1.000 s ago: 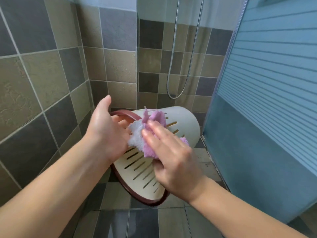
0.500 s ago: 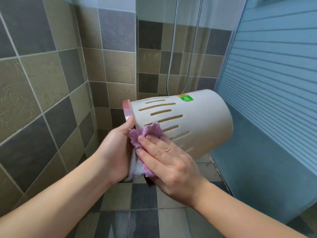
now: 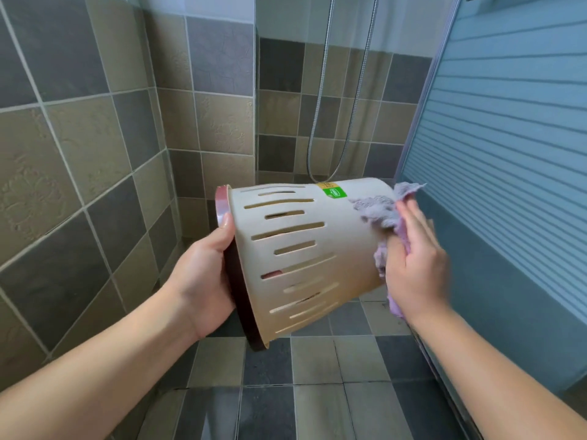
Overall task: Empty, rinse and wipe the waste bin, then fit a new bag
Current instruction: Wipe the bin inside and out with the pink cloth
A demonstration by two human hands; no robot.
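I had the cream waste bin [image 3: 305, 258] held on its side in mid-air above the tiled floor [image 3: 317, 376], its dark red rim [image 3: 236, 281] turned to the left and its closed base to the right. Through the slots in its wall I could make out only bits of the red rim on the far side; whether anything lay inside I could not tell. A green sticker [image 3: 334, 192] sat on the upper wall near the base.

Half a second before, the purple cloth [image 3: 379, 212] had been pressed low on the slotted wall close to the rim, with both hands nearly touching. Now the cloth was at the base end, the hands were well apart, and the bin lay flatter and lower in my view.

My left hand [image 3: 203, 277] gripped the rim, thumb lying over the outside edge and fingers hidden inside the mouth, forearm coming up from the lower left. My right hand [image 3: 416, 265] pressed the cloth against the base, fingers fairly straight and pointing upward, slightly blurred; folds of cloth showed above the fingertips and below the palm. Behind hung the shower hose [image 3: 320, 122], with the striped glass door [image 3: 508, 138] at the right.
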